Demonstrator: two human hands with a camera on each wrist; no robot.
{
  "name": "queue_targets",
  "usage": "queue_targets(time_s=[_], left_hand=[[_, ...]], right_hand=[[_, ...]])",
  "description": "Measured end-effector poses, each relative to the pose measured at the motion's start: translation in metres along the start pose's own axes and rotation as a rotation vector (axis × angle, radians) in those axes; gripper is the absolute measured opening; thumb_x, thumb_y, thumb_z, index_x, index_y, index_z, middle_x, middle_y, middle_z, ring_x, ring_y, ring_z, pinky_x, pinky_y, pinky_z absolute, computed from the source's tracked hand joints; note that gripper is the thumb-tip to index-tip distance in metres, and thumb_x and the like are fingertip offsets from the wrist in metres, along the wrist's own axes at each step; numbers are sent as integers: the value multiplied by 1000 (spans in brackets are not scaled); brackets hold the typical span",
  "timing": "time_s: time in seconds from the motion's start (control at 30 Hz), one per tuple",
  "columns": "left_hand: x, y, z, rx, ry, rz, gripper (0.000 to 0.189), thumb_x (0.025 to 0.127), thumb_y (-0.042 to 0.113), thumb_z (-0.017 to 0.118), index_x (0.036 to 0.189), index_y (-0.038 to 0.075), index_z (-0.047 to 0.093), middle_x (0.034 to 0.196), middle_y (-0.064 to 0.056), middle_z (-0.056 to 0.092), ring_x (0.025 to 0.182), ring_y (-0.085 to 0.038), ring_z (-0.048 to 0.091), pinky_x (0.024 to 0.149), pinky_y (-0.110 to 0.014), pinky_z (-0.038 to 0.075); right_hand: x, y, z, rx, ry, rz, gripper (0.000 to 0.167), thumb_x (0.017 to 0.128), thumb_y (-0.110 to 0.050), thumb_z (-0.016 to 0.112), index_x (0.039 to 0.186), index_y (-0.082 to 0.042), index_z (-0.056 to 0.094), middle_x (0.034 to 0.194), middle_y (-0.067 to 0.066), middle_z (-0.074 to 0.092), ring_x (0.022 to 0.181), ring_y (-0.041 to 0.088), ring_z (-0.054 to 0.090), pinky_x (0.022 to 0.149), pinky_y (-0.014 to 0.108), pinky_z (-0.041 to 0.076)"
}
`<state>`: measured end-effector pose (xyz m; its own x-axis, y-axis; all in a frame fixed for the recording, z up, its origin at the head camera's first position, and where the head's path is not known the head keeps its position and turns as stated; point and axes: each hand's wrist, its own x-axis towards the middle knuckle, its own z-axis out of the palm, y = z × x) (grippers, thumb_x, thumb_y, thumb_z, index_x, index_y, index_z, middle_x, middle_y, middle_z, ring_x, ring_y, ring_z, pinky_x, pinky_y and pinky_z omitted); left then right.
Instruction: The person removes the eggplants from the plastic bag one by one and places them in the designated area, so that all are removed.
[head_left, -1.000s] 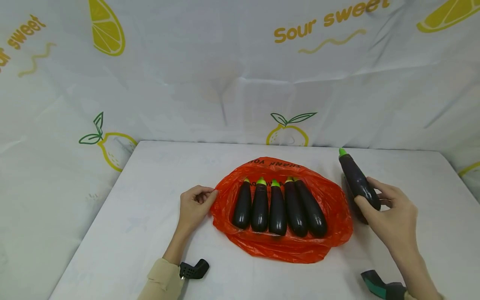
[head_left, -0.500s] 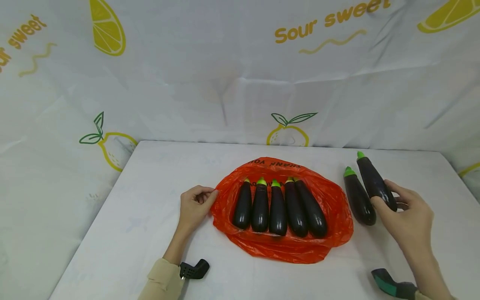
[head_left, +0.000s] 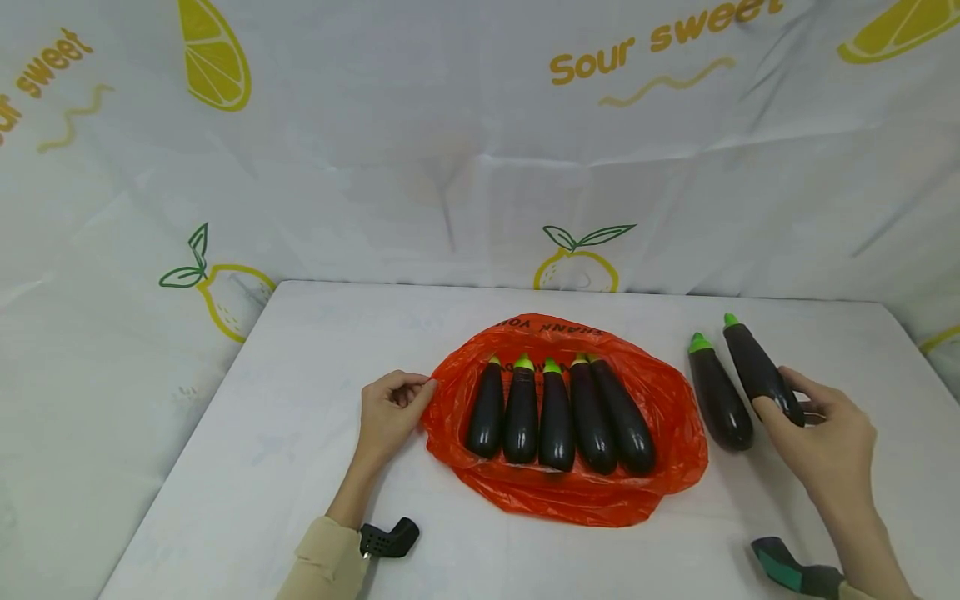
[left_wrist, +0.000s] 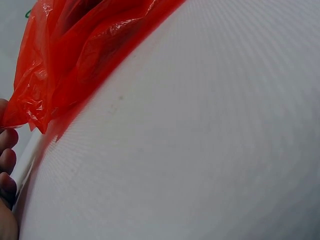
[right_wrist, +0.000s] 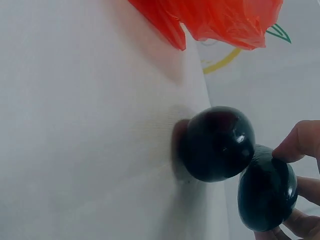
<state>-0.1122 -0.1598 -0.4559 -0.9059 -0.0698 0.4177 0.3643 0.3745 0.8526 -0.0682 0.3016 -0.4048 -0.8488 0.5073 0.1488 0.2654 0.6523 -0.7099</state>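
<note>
An orange-red plastic bag [head_left: 525,500] lies spread with its mouth open, and several dark eggplants [head_left: 557,421] rest in it side by side, green stems away from me. My left hand [head_left: 390,417] pinches the bag's left edge between thumb and fingers; the left wrist view shows the crumpled bag [left_wrist: 95,55] at the fingertips. Right of the bag, one eggplant [head_left: 720,400] lies on the table. Just beyond it, my right hand [head_left: 825,437] grips another eggplant [head_left: 761,371] by its thick end, tilted with the stem away. Both eggplants appear end-on in the right wrist view.
The white table [head_left: 262,442] ends at a back edge against a hanging white cloth [head_left: 360,183] printed with lemons and lettering. Black devices [head_left: 390,539] are strapped to both wrists. Table surface extends left of the bag and in front of it.
My right hand has carried its eggplant to the right and slightly toward me, uncovering the eggplant lying beside the bag. The left hand and the bag have stayed put.
</note>
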Motion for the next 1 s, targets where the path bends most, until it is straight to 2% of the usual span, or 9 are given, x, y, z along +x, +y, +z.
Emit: queue_targets(time_s=[0.1,0.2,0.43,0.7,0.93,1.0], left_hand=[[0,-12,1,6,-4,-4,6,85,-1,76,86,-7,75,69,-14,65,63,-3,46,59,-13,37],[0,-15,0,0,-12,4,6,85,2,78,87,-4,76,70,-10,66,64,-3,47,59,-14,38],[0,-18,-1,-13,-26,29,4,86,3,77,88,-1,78,70,-7,67,64,-5,48,59,-15,39],[0,-19,-2,-8,-24,20,5,87,5,78,88,1,78,70,-7,67,64,-4,48,59,-15,39],[-1,-18,-1,2,-25,16,5,86,5,78,88,1,78,71,-7,67,65,-5,48,59,-15,39],[-1,-17,-1,5,-23,15,4,86,4,78,88,1,78,71,-7,67,65,-5,48,59,-15,39]], right_hand=[[0,3,1,0,-13,-1,50,88,-15,70,136,-3,64,130,28,62,73,-16,36,61,4,32],[-1,6,1,-11,-33,0,51,89,-17,69,137,-2,63,128,31,61,70,-15,35,57,5,33],[0,12,2,-34,-57,-18,51,91,-19,66,138,1,61,126,36,60,68,-18,33,53,7,34],[3,17,4,-76,-94,-12,52,93,-21,65,138,3,60,128,40,59,78,-7,38,53,7,33],[3,20,4,-62,-106,-28,52,93,-22,63,138,4,60,127,41,59,75,-15,35,52,8,34],[3,20,5,-57,-114,-28,52,94,-21,62,139,5,58,128,42,57,76,-5,52,52,7,34]])
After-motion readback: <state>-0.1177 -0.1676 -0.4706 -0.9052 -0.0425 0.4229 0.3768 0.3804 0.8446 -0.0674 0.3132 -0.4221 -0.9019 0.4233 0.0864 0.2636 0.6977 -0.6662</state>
